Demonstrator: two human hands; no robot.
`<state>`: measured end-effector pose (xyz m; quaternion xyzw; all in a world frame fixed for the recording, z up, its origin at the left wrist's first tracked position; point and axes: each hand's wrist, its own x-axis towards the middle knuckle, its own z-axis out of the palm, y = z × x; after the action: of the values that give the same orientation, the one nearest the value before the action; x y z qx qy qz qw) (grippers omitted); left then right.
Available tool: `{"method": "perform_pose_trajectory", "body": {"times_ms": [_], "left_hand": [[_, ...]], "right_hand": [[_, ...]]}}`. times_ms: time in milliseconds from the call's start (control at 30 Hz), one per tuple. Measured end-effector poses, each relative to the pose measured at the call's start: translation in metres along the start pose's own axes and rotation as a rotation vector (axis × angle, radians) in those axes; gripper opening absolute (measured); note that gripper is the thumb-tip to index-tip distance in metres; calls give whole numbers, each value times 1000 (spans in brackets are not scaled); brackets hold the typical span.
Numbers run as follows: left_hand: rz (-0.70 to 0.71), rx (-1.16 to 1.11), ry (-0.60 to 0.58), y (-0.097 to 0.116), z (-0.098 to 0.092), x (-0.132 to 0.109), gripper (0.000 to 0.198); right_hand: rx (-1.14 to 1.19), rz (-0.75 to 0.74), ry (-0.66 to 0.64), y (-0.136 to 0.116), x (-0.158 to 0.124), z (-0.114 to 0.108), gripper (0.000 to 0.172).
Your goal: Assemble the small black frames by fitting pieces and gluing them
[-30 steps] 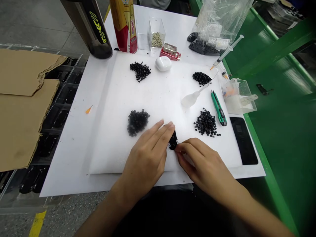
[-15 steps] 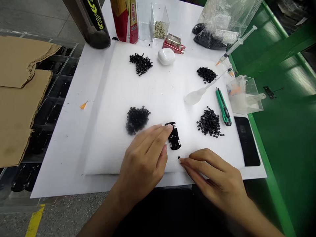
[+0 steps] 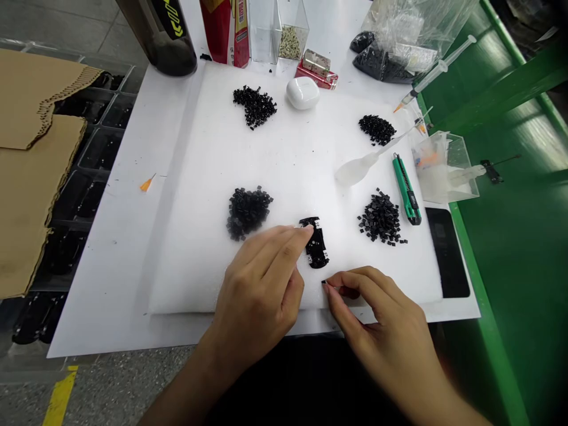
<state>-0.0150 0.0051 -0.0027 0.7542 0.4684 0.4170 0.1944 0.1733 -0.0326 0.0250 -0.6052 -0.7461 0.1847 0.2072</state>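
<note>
A small black plate with a notched outline and shiny spots (image 3: 316,245) lies on the white foam sheet (image 3: 199,266). My left hand (image 3: 261,284) is closed at the plate's left side, its index fingertip resting on the upper left part; the thumb tip is partly hidden. Just below the plate, my right hand (image 3: 377,307) pinches a tiny black square piece (image 3: 323,282) between thumb and index finger. Similar black squares form a pile (image 3: 380,219) at the right, and another pile of black pieces (image 3: 248,213) lies left of the plate.
Farther back are two piles of smaller black bits (image 3: 255,106) (image 3: 377,129) and a white rounded case (image 3: 303,93). A pipette (image 3: 357,170), a green utility knife (image 3: 406,189), a syringe (image 3: 421,83) and a clear box (image 3: 444,168) stand or lie at right. A dark bottle (image 3: 171,44) stands back left.
My right hand has turned slightly, with the thumb and index finger still pinching the tiny square and the piece now tilted. My left hand stays at the plate. The view has shifted a little.
</note>
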Motion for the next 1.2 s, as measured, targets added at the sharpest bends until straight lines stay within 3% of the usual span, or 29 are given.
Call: {"method": "perform_pose_trajectory", "body": {"times_ms": [233, 500, 633, 1033, 1200], "left_hand": [[6, -20, -2, 0, -1, -2, 43], [26, -16, -20, -4, 1, -3, 46], [39, -11, -47, -5, 1, -2, 46], [45, 13, -53, -6, 2, -1, 47], [55, 23, -63, -6, 1, -2, 48]], "right_hand": [[2, -50, -110, 0, 10, -6, 5], [-163, -493, -61, 13, 38, -10, 23], [-184, -611, -96, 20, 48, -7, 24], [-403, -792, -241, 14, 61, -21, 17], [-352, -792, -296, 17, 56, -25, 31]]}}
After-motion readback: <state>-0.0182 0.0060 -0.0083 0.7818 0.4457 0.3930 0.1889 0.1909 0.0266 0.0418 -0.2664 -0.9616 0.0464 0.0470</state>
